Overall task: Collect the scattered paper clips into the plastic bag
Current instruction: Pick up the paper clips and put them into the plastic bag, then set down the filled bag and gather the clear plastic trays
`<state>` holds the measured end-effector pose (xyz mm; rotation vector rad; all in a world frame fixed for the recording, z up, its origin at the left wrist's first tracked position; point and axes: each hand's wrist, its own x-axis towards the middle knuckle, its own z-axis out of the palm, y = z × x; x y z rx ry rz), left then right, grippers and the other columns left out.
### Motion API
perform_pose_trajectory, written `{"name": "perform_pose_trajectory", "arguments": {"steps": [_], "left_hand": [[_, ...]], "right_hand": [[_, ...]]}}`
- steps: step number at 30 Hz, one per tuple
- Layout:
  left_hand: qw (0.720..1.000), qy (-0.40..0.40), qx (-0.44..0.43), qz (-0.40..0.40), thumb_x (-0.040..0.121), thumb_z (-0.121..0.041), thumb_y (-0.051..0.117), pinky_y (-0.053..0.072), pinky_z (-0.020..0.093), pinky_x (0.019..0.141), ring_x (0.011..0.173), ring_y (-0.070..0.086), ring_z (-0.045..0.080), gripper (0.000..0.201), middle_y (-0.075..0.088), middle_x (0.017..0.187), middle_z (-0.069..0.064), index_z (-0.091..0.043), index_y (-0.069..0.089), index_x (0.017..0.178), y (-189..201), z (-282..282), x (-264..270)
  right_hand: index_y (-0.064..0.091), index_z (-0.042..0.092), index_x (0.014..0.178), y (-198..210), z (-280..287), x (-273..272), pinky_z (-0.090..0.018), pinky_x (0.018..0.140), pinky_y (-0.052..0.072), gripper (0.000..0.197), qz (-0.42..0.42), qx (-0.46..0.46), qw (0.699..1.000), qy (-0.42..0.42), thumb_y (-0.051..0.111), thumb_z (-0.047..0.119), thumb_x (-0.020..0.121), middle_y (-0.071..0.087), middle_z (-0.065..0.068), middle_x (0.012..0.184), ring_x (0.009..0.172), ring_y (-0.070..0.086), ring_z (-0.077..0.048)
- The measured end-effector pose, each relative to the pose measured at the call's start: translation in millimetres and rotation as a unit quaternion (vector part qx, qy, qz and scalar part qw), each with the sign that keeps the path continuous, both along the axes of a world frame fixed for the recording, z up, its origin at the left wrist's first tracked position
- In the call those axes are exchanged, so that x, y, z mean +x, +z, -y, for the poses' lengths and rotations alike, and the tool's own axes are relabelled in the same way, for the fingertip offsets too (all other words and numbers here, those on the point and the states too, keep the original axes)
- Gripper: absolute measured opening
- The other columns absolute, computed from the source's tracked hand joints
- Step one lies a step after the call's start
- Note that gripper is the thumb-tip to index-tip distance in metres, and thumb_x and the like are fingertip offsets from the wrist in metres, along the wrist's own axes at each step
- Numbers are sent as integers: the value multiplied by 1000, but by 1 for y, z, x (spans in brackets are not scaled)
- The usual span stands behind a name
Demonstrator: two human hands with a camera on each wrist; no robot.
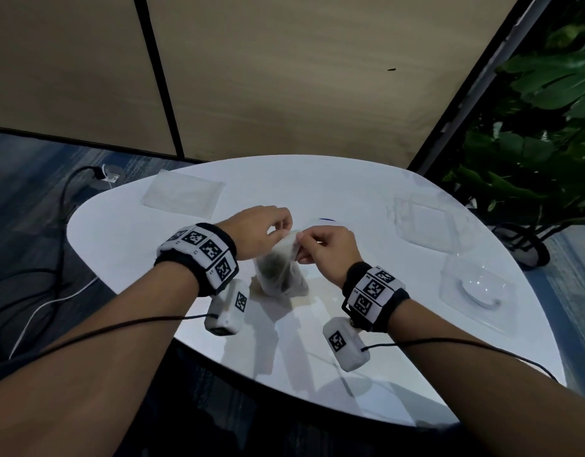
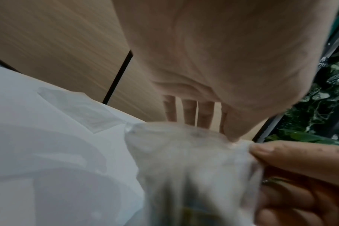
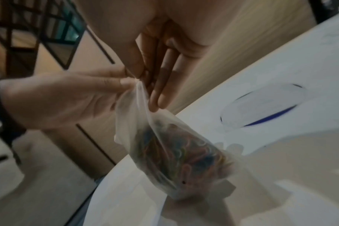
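Note:
A small clear plastic bag full of coloured paper clips stands on the white table, its bottom touching the top. My left hand pinches the bag's top edge from the left, thumb and forefinger together. My right hand pinches the same edge from the right. In the left wrist view the bag fills the lower middle, with my left thumb tip on its rim. In the right wrist view both hands meet at the bag's top corner. No loose clips show on the table.
A flat clear bag lies at the table's back left. Clear plastic packaging and a domed clear tray lie at the right. A blue-rimmed round lid lies just beyond the hands. A plant stands right, and cables lie on the floor to the left.

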<state>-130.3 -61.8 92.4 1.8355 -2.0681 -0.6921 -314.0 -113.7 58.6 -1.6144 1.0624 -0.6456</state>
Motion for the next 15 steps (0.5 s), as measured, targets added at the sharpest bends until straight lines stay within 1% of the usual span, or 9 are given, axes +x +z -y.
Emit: {"name": "perform_pose_trajectory", "arguments": {"steps": [2,3,6,8,10,11,13,14,15], "left_hand": [[999,18,17,19,100,-17,50,46,40,93,103,59,27,6,67,107,4,-17,56,100,-2,5,16],[999,34,28,31,100,-18,51,47,40,93,104,60,28,6,67,108,6,-17,57,100,-7,7,26],[993,77,63,57,103,-23,49,47,38,92,102,60,29,13,67,109,8,-15,59,107,-21,16,44],[992,89,67,63,103,-23,47,47,37,89,96,60,29,17,68,108,11,-13,59,111,-29,27,46],[990,114,59,58,104,-22,45,47,36,87,92,58,28,20,68,108,12,-13,58,115,-39,39,48],[988,133,54,55,103,-21,45,47,37,88,94,58,29,21,67,112,13,-13,58,117,-45,45,52],[979,180,52,75,100,-18,49,46,41,98,112,56,33,25,57,125,15,-17,59,123,-60,53,64],[973,204,53,94,98,-16,52,44,43,103,123,51,36,28,51,134,16,-19,61,125,-67,54,70],[965,231,49,111,96,-15,54,40,43,107,133,44,37,31,43,144,16,-22,63,126,-74,55,75]], "right_hand": [[73,1,73,-2,13,-2,-32,66,60,23,18,39,998,-52,62,10,91,71,-12,65,60,71,-22],[73,2,72,-3,20,-4,-33,66,60,23,23,57,995,-76,62,10,91,70,-12,64,59,70,-21],[73,2,73,-13,37,-8,-40,71,62,23,13,87,991,-99,63,14,90,72,-16,71,65,72,-26],[72,1,76,-20,44,-3,-38,69,62,24,10,90,991,-101,61,15,92,72,-18,75,66,73,-26],[71,3,86,-25,52,3,-33,62,61,20,14,111,988,-107,58,14,95,71,-16,79,65,72,-25],[71,4,95,-27,59,3,-32,61,60,18,7,121,987,-105,56,14,96,70,-14,82,66,71,-25],[66,11,116,-36,82,-9,-36,67,61,24,-52,109,988,-100,58,19,95,67,-7,91,76,69,-24],[63,15,122,-42,96,-20,-39,75,61,30,-113,76,986,-98,61,22,92,66,-5,98,83,69,-26],[61,19,126,-46,110,-35,-40,84,59,36,-196,27,976,-94,63,25,90,63,-6,110,92,68,-28]]}}
